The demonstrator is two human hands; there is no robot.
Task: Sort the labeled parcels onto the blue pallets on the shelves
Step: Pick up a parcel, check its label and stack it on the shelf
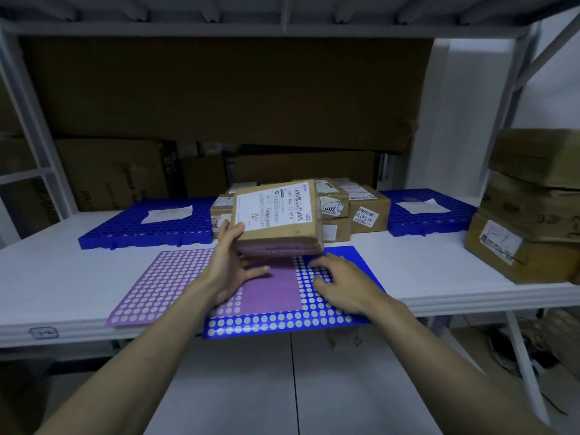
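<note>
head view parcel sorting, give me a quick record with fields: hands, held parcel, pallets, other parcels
left hand: left hand grips the near left corner of the held parcel, thumb on top
right hand: right hand rests open on the dotted blue sheet, holding nothing
held parcel: brown box, white label facing up, tilted, lifted off the shelf
pallets: left blue pallet and right blue pallet, each carrying only a white paper
other parcels: parcel pile between the pallets; stacked boxes at far right
shelf: white shelf board

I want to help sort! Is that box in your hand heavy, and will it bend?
Probably light: the left hand alone tips the parcel up by one edge. Likely stiff, since its cardboard sides stay flat. The taped surface may be a bit slippery.
</note>
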